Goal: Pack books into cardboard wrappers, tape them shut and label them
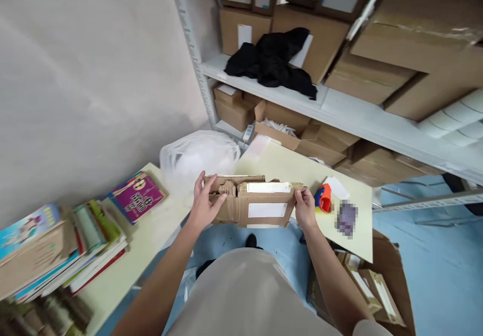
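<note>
Between my hands is a brown cardboard box (264,200) with white labels on its top edge and side. Its left end looks torn, with a crumpled flap of cardboard. My left hand (207,200) grips that left end, thumb on the near face and fingers over the back. At the right end, my right hand (305,207) pinches the corner with thumb and fingers. The box is raised in front of my body, at the near edge of the pale table. An orange and blue tape dispenser (323,197) lies just right of my right hand.
Books (68,245) are stacked on the left table, near a purple book (139,195). A white plastic bag (199,152) sits behind my left hand. Shelves (264,87) hold cartons and black cloth (271,59). A large open carton (392,260) with boxes stands on the floor at right.
</note>
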The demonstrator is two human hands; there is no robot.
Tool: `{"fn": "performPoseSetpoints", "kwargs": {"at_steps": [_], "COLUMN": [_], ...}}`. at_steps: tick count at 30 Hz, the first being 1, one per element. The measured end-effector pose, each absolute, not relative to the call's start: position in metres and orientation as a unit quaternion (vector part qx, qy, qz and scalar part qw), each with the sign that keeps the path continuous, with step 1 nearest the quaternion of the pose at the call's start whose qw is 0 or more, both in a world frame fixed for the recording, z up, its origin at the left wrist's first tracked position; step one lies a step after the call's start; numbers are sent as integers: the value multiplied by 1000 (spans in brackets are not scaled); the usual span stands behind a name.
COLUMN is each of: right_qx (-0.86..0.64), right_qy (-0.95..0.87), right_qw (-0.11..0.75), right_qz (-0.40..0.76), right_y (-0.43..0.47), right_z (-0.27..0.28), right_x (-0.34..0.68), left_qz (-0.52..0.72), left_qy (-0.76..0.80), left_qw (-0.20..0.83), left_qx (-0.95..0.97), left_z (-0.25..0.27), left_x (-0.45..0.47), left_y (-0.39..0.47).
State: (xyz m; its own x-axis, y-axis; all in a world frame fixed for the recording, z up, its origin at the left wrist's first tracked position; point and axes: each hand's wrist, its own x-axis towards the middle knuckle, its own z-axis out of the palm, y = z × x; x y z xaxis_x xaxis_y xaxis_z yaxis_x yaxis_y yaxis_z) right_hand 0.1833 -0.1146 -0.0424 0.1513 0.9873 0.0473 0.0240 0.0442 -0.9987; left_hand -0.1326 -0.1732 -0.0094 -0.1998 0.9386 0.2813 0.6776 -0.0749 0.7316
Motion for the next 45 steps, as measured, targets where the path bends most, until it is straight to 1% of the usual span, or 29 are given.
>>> {"fn": "performPoseSetpoints", "kwargs": {"at_steps": [2, 4, 6, 9, 11, 16, 21, 26, 32, 37, 41, 45], "right_qx": [-540, -551, -560, -571, -579, -604, -615, -620, -642, -645, -638, -621], "right_qy": [-451, -420, -396, -378, -368, -349, -359, -417, -459, -455, -467, -516], "right_qw": [562, 579, 591, 601, 608, 627, 634, 598, 546, 527, 513, 459], "right_qz": [434, 429, 425, 413, 400, 348, 303, 291, 282, 316, 334, 370], "right_y": [-115, -118, -123, -127, -126, -112, -99, -87, -82, -81, -81, -78], "right_z": [-47, -53, -59, -64, -63, -53, -43, -46, -63, -81, -89, -86], "right_x": [207, 223, 232, 235, 233, 229, 228, 238, 253, 253, 254, 265], "left_qz": [344, 296, 249, 202, 212, 304, 359, 370, 318, 266, 292, 308], "left_qy": [664, 650, 609, 538, 523, 511, 413, 297, 201, 226, 286, 380], "left_qw": [92, 45, 41, 85, 106, 135, 228, 265, 302, 340, 328, 308], "left_qx": [657, 698, 752, 814, 819, 793, 805, 839, 876, 873, 852, 816], "left_z": [-1, 3, 2, -7, -15, -27, -31, -39, -66, -85, -92, -95], "left_x": [-105, -81, -63, -43, -33, -21, -19, -23, -23, -19, -17, -17], "left_y": [-152, -136, -123, -107, -96, -66, -28, 5, 33, 44, 41, 32]}}
